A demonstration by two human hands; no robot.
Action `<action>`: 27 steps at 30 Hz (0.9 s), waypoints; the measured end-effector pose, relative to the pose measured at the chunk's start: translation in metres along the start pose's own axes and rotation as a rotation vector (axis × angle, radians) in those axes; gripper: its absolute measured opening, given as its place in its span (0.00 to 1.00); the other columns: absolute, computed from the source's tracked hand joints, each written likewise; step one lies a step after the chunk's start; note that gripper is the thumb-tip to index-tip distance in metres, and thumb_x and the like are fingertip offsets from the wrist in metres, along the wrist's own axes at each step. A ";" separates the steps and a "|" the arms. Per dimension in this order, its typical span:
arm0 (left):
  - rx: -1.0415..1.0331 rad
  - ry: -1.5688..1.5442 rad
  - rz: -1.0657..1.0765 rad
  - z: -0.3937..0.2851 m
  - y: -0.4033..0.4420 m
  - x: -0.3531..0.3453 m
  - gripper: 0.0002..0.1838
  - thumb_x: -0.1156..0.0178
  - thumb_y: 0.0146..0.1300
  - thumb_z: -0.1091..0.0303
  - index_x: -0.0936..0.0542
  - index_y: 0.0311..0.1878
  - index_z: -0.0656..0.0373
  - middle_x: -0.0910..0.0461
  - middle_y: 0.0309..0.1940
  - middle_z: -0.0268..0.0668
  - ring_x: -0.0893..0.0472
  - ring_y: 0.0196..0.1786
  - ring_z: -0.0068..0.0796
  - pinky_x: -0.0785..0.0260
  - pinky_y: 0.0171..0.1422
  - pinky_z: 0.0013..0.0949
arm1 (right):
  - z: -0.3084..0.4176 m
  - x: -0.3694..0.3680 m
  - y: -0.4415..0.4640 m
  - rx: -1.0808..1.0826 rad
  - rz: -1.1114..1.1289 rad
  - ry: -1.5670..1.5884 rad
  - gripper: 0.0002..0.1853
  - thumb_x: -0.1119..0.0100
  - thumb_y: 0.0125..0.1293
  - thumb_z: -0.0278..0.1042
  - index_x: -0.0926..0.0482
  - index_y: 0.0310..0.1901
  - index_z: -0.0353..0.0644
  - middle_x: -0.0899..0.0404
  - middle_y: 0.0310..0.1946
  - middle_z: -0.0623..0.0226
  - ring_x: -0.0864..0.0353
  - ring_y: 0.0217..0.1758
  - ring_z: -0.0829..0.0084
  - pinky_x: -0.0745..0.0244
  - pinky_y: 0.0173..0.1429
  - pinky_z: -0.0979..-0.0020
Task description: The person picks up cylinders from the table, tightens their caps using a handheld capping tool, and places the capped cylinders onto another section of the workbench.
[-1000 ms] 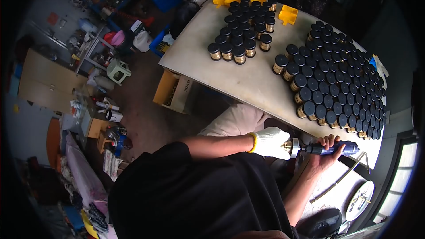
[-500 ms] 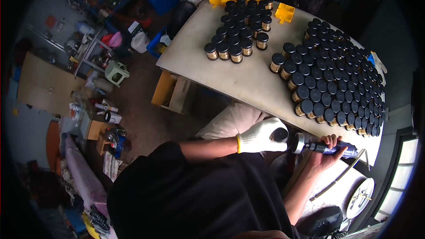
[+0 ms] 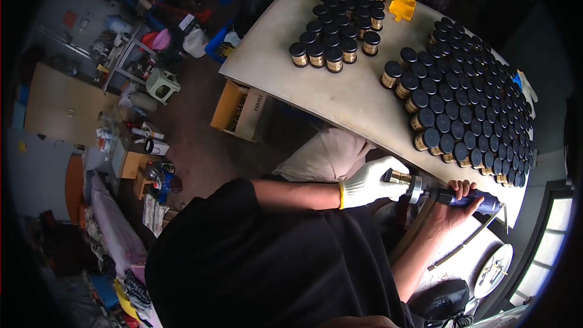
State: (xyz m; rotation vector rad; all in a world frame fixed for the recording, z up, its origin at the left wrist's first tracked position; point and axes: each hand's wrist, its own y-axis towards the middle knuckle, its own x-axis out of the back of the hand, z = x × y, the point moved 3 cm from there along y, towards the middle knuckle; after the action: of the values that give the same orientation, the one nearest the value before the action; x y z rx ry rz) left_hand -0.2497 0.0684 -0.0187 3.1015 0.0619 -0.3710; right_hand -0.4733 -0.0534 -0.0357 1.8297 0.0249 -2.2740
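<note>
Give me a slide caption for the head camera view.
Gloved left hand holds a jar at the metal head of a blue tool in the right hand, beside a table of black-lidded jars.

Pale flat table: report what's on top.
Black and gold cylindrical jars in two clusters, angular yellow plastic pieces, an unclear whitish item. Packed jars cover the tabletop beneath.

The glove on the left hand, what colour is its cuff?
Yellow; the cuff shows best in the head view.

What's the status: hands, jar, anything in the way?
Left hand gloved, holding jar. Right hand bare, gripping power tool. Jar at tool's metal head, contact unclear. Nothing visible in between.
</note>
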 end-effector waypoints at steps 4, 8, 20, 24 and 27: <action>0.054 -0.187 -0.016 -0.008 0.000 0.005 0.17 0.34 0.68 0.74 0.25 0.57 0.64 0.18 0.40 0.37 0.17 0.37 0.22 0.22 0.43 0.27 | -0.005 -0.001 -0.003 0.061 -0.127 0.021 0.19 0.40 0.74 0.44 0.24 0.53 0.34 0.37 0.30 0.69 0.38 0.28 0.76 0.35 0.48 0.68; 0.182 -0.334 0.021 0.001 -0.003 0.003 0.19 0.36 0.70 0.73 0.27 0.61 0.65 0.19 0.42 0.37 0.18 0.38 0.22 0.23 0.44 0.26 | -0.006 0.005 -0.002 0.069 -0.118 0.067 0.20 0.40 0.74 0.43 0.24 0.54 0.33 0.38 0.29 0.70 0.38 0.28 0.76 0.35 0.48 0.68; 0.299 -0.420 0.019 0.013 -0.001 -0.006 0.17 0.36 0.71 0.71 0.26 0.58 0.68 0.19 0.41 0.38 0.18 0.37 0.23 0.23 0.42 0.26 | -0.012 0.002 -0.003 0.003 -0.105 0.119 0.17 0.40 0.74 0.43 0.27 0.50 0.36 0.37 0.30 0.70 0.37 0.27 0.76 0.34 0.46 0.69; 0.303 -0.365 -0.002 0.017 -0.003 -0.006 0.16 0.36 0.71 0.70 0.26 0.56 0.67 0.19 0.41 0.37 0.18 0.37 0.22 0.23 0.43 0.26 | -0.014 0.001 -0.003 0.001 -0.051 0.062 0.15 0.40 0.74 0.43 0.28 0.48 0.38 0.37 0.30 0.69 0.37 0.27 0.76 0.34 0.46 0.68; 0.307 -0.379 0.022 0.017 -0.004 -0.005 0.15 0.36 0.71 0.70 0.25 0.55 0.66 0.19 0.41 0.37 0.18 0.37 0.22 0.22 0.43 0.26 | -0.015 0.000 -0.004 0.004 -0.055 0.055 0.15 0.41 0.74 0.43 0.28 0.47 0.38 0.36 0.29 0.69 0.37 0.27 0.76 0.34 0.45 0.68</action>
State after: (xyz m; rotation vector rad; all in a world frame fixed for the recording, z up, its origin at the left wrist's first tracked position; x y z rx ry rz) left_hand -0.2589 0.0714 -0.0336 3.2520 -0.0398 -1.0500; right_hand -0.4597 -0.0469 -0.0398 1.9158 0.0810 -2.2607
